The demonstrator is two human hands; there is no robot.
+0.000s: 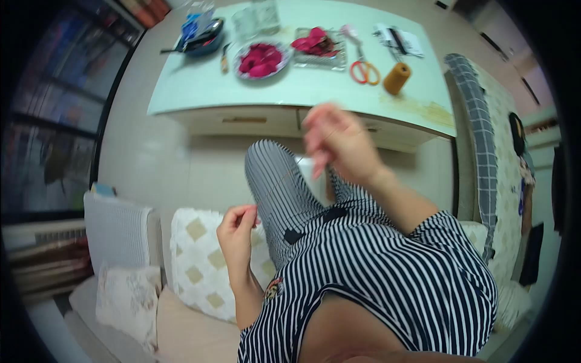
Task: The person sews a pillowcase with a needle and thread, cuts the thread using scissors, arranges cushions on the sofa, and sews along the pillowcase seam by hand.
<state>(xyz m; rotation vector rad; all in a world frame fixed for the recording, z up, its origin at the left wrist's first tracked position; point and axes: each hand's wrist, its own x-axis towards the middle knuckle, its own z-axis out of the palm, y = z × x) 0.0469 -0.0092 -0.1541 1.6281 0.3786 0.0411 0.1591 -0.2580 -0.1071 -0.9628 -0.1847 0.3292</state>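
A thin brown thread runs across my lap between my two hands. My left hand is low beside my left thigh, its thumb and index finger pinched on one end of the thread. Higher up, in front of the table edge, my right hand is raised and blurred by motion, so what its fingers do is unclear. On the table stand a spool of brown thread, orange-handled scissors, a plate of magenta petals and a clear tray with more petals.
The white table spans the view ahead. On it lie a dark blue bowl with packets, a small knife, glass containers and papers with a black item. Sofa cushions are at the left and a sofa at the right.
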